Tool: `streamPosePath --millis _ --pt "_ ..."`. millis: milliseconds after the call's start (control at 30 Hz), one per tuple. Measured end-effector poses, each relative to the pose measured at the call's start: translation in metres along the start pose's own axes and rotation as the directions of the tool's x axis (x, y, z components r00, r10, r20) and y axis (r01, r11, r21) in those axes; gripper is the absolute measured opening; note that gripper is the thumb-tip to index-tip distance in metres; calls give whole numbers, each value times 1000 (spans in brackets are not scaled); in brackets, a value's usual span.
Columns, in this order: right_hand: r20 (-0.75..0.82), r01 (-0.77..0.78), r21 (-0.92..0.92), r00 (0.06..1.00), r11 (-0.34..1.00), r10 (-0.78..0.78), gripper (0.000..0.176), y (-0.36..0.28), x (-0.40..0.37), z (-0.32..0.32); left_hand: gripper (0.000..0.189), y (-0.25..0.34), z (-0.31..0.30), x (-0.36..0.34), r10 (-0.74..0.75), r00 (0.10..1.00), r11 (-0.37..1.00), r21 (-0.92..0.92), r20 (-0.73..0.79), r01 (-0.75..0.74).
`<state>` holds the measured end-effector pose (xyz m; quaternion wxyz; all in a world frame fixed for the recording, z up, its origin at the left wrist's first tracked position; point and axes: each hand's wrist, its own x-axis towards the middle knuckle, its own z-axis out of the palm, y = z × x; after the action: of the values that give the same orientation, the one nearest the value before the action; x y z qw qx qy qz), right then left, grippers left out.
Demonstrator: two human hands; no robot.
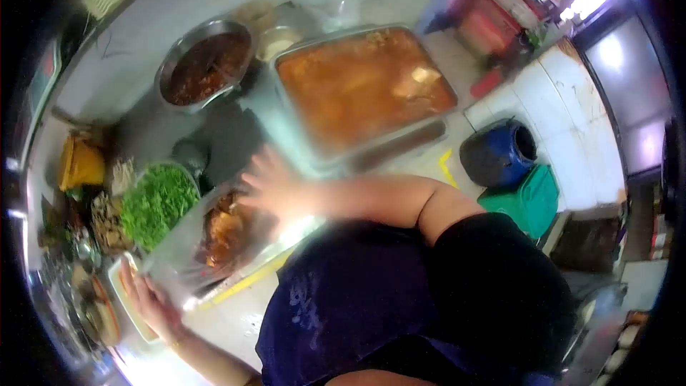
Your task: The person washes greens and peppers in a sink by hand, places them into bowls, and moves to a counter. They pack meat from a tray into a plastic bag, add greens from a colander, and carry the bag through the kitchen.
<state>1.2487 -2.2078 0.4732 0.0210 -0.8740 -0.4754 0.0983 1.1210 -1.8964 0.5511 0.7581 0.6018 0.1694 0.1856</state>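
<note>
A clear plastic bag (175, 257) with brown, saucy chunks of food (224, 232) in it lies on the counter in front of me. My right hand (282, 189), smeared by motion, reaches across with its fingers spread at the bag's right end. On the bag's other side is my left hand (148, 306), fingers stretched out near the bag's left edge. A white tray (118, 282) shows beside and partly behind that hand. Just beyond the bag stands a bowl of chopped green leaves (158, 204).
A large rectangular tray of orange-red broth (364, 89) stands at the back, with a round metal bowl of dark red sauce (207, 64) to its left. On the right are a blue barrel (500, 152) and a green bin (529, 200). A yellow container (80, 161) stands far left.
</note>
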Motion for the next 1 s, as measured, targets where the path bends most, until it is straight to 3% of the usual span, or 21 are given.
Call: streamPosePath --millis 100,167,200,233,300,333,367,400,467,500,567,600,633,700,733,767,833,867,900,933,1000 --pt "21 -8 -349 1000 937 16 43 22 2 25 45 15 2 0 70 996 860 510 -52 -34" --pt "-16 -88 -241 996 966 87 27 14 21 48 44 6 -9 10 131 990 646 761 -46 -51" --pt "-58 -73 -244 997 967 60 29 5 27 57 37 -8 -33 26 256 963 539 814 89 -219" --pt "-34 -59 -154 998 986 54 33 -7 30 64 34 -4 -27 28 187 981 575 805 50 -150" --pt "-223 -68 86 971 994 86 32 -15 21 86 28 3 -14 25 35 999 629 778 -32 3" --pt "-247 -92 162 960 982 131 30 -16 21 95 23 1 -18 31 46 999 556 831 -6 -21" --pt "-271 -111 239 946 965 176 28 -17 21 106 23 -10 -36 43 99 993 371 924 65 -97" --pt "-135 -194 462 949 865 285 25 -15 32 104 23 -23 -64 56 135 981 163 973 141 -163" --pt "-367 -96 644 832 759 416 11 -15 48 111 24 -26 -68 54 215 908 -235 922 359 -309" --pt "-497 40 758 682 652 536 8 -12 52 91 24 -20 -68 54 178 926 -172 937 334 -305" --pt "-395 101 882 691 460 605 9 -5 36 12 25 -3 -65 57 93 952 -40 956 293 -290" --pt "-448 173 875 640 451 625 9 -1 37 -7 25 21 -36 44 46 985 166 971 164 -170" --pt "-496 243 862 584 445 642 8 5 45 -18 26 31 -25 39 190 960 218 945 205 -245" --pt "-324 401 915 673 40 665 6 23 66 -24 30 59 5 27 7 999 565 824 33 -32" --pt "-276 341 940 718 22 638 7 33 56 -39 29 61 21 18 60 998 622 781 30 -61" --pt "-372 304 928 705 216 603 14 44 56 -36 28 57 24 14 19 999 724 689 37 -39" --pt "-536 433 844 691 317 485 24 54 21 -39 26 41 31 13 -54 996 885 465 78 11" --pt "-480 251 854 715 455 508 28 61 -21 -65 23 33 47 3 -33 996 860 504 -85 72" --pt "-420 53 821 731 569 538 33 71 -66 -96 21 24 48 3 -98 975 943 295 -200 155" --pt "-369 -215 730 675 648 639 36 91 -92 -104 19 16 34 4 -114 991 958 258 -72 129" --pt "-709 -493 343 423 799 565 31 158 -140 -81 18 12 20 -1 -162 986 983 89 25 159"
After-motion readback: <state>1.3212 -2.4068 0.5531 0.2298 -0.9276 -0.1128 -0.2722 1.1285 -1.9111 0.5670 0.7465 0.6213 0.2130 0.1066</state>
